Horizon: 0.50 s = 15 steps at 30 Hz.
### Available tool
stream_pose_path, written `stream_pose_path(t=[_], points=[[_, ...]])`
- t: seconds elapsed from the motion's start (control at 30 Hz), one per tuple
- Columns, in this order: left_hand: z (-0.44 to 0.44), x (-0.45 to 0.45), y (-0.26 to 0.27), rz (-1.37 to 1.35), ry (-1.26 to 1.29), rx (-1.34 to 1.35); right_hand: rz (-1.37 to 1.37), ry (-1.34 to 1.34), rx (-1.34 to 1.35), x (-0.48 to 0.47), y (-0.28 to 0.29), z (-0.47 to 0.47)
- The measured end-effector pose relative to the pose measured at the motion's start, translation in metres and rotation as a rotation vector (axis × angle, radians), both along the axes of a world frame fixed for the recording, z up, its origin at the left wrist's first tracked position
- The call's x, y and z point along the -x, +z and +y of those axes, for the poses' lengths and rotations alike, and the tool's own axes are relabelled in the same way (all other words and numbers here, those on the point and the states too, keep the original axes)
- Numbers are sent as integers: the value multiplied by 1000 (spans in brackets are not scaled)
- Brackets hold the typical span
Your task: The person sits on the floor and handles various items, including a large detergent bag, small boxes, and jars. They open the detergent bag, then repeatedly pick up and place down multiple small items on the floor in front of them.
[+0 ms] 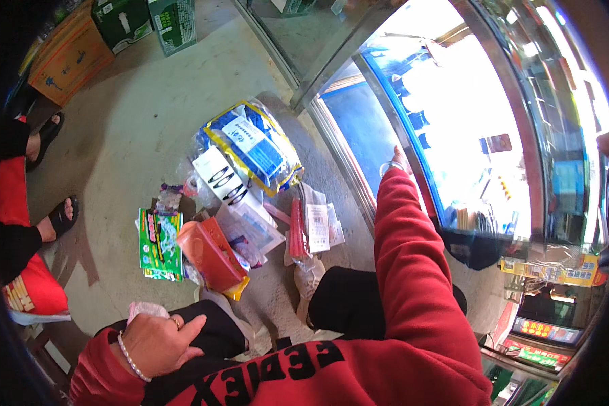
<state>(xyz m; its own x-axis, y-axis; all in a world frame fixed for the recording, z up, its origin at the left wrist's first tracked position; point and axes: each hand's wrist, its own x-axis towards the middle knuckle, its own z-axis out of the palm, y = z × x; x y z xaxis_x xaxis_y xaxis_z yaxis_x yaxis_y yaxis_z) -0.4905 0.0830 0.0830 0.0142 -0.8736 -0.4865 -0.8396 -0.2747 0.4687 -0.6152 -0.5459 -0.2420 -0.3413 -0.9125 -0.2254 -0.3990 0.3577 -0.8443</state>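
My left hand [157,341], with a beaded bracelet and a ring, is over my left knee. A pale pink item [148,309] shows beyond its knuckles; whether the fingers grip it is hidden. My right hand [401,158] reaches to the blue-edged metal frame [380,91] of a glass case, its fingers partly hidden. On the floor before me lie a blue-and-yellow plastic package [254,144], a white card with black hair clips [223,177], a green packet [161,243], a red-orange pouch [215,254], clear packets [251,228] and a bagged red item [298,228].
Another person's sandalled feet [58,218] are at the left, beside a red bag [35,289]. A cardboard box [71,63] and green cartons [172,25] stand at the upper left. Glass cases with a metal rail [345,157] border the right side. A dark cap [472,248] is near my right arm.
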Motion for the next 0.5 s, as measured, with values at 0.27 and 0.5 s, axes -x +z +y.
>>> stream_pose_path(t=[0.27,0.5], points=[[-33,-32,-38,128,-1,-115,-34,-15,-156,7,-34,-57],[-37,-35,-53,141,14,-143,194,202,-141,19,-35,-81]])
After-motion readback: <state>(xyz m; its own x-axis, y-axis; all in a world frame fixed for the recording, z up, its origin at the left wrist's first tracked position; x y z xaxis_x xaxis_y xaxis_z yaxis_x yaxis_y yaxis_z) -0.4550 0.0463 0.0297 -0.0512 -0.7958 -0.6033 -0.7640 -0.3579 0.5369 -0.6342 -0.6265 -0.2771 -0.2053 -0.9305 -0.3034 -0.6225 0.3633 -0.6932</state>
